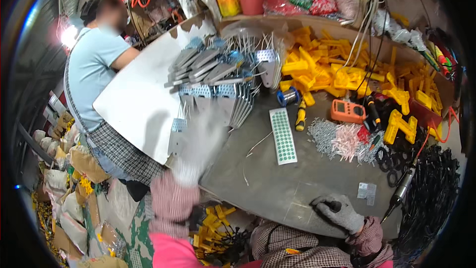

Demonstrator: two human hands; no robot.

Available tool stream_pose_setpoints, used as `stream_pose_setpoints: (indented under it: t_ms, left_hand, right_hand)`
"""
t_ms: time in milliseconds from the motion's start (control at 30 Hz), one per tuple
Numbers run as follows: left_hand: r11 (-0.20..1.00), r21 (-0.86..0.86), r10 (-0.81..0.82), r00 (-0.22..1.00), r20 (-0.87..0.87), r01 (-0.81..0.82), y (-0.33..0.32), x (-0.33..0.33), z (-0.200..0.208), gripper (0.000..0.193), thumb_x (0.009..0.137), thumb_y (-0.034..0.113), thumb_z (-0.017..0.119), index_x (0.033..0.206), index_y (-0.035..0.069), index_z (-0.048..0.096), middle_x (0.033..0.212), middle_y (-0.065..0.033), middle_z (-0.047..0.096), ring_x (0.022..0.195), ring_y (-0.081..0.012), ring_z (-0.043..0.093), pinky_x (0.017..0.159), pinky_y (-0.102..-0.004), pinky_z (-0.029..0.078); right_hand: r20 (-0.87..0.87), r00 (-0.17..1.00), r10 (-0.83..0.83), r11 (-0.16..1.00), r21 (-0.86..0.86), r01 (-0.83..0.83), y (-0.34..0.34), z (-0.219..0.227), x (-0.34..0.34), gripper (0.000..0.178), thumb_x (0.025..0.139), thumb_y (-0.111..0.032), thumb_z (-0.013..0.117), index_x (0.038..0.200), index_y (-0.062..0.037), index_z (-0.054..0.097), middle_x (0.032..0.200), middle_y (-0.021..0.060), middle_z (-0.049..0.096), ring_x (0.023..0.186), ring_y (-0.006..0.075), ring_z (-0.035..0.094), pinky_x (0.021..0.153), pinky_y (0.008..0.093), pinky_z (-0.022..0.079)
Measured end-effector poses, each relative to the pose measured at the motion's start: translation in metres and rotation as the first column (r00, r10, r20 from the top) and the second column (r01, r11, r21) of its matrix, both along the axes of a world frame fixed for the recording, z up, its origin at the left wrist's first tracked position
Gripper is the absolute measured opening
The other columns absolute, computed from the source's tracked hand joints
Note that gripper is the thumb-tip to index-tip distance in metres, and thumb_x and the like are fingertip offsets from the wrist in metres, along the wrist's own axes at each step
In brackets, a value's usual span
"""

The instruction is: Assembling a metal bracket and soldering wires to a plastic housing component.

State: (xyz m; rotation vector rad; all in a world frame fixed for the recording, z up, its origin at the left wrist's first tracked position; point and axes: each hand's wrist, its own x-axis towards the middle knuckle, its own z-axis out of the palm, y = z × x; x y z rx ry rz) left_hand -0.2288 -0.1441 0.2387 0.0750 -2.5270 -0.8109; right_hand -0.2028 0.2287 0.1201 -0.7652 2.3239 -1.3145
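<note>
My left hand (201,136), in a pale glove, is smeared by motion at the table's left edge. It is over or beside the near end of a pile of flat grey parts with blue perforated ends and white wires (213,67); the blur hides its fingers and any hold. A similar grey piece with a blue end (178,125) is just beside it. My right hand (339,213), in a grey glove, rests on the dark table (258,183) near the front edge. Its thumb and forefinger are apart, with nothing visible between them. Small clear stickers (367,192) lie to its right.
Yellow plastic housings (322,64) are heaped at the back right. A sheet of green round stickers (283,136), solder spool (288,97), orange meter (348,111), screws (322,136) and an electric screwdriver (400,191) occupy the table. Another person (94,69) works at the left by a white board (139,104).
</note>
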Motion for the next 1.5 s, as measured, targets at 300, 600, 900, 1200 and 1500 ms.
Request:
stream_pose_setpoints:
  t_ms: [300,600,900,1200,1500]
  left_hand:
    - [0.448,-0.878,0.119,0.984,-0.129,-0.169,-0.04,-0.21,0.033,0.02,0.083,0.018,0.063,0.1,0.009,0.07,0.099,-0.0131,0.069,0.091,-0.033,0.067,0.078,-0.0452,0.053]
    - [0.357,-0.923,-0.452,0.839,-0.304,-0.142,0.045,-0.17,0.092,0.012,0.078,0.014,0.062,0.086,0.01,0.07,0.081,-0.0084,0.065,0.083,-0.0286,0.064,0.077,-0.0404,0.05]
    - [0.68,-0.728,-0.332,0.922,-0.201,0.086,0.028,-0.14,-0.039,0.032,0.078,0.005,0.063,0.11,0.01,0.063,0.099,-0.0092,0.064,0.091,-0.031,0.062,0.08,-0.0433,0.048]
    - [0.861,-0.224,-0.289,0.802,0.522,0.456,0.077,-0.083,-0.092,0.078,0.075,0.052,0.074,0.137,0.009,0.055,0.141,-0.0174,0.053,0.121,-0.039,0.056,0.104,-0.0446,0.045]
    - [0.925,0.033,-0.379,0.914,0.147,0.378,0.076,-0.034,-0.11,0.072,0.079,0.027,0.08,0.137,0.002,0.045,0.118,-0.0146,0.064,0.109,-0.0259,0.063,0.097,-0.038,0.049]
  right_hand:
    - [-0.153,0.985,0.079,0.993,-0.069,-0.091,-0.003,-0.019,-0.001,0.022,0.097,-0.021,0.06,0.109,-0.006,0.069,0.107,0.0122,0.069,0.099,0.0297,0.067,0.09,0.0377,0.052]
    - [-0.505,0.863,-0.005,0.99,-0.126,-0.069,-0.003,-0.047,-0.009,0.022,0.093,-0.02,0.064,0.109,-0.0064,0.068,0.11,0.0104,0.067,0.102,0.0304,0.065,0.089,0.0376,0.053]
    - [-0.314,0.944,0.102,0.991,-0.046,-0.123,-0.005,-0.034,-0.005,0.025,0.094,-0.021,0.062,0.116,-0.0103,0.064,0.108,0.0089,0.064,0.101,0.0284,0.064,0.088,0.0389,0.053]
    - [-0.338,0.928,0.156,0.985,-0.016,-0.171,-0.005,-0.034,-0.002,0.03,0.091,-0.017,0.06,0.12,-0.0088,0.06,0.112,0.0112,0.061,0.103,0.0303,0.062,0.086,0.039,0.052]
    - [-0.21,0.976,0.059,0.989,-0.118,-0.085,-0.008,-0.022,-0.001,0.039,0.094,-0.023,0.062,0.129,-0.0069,0.054,0.121,0.0159,0.058,0.112,0.0341,0.059,0.092,0.0409,0.05]
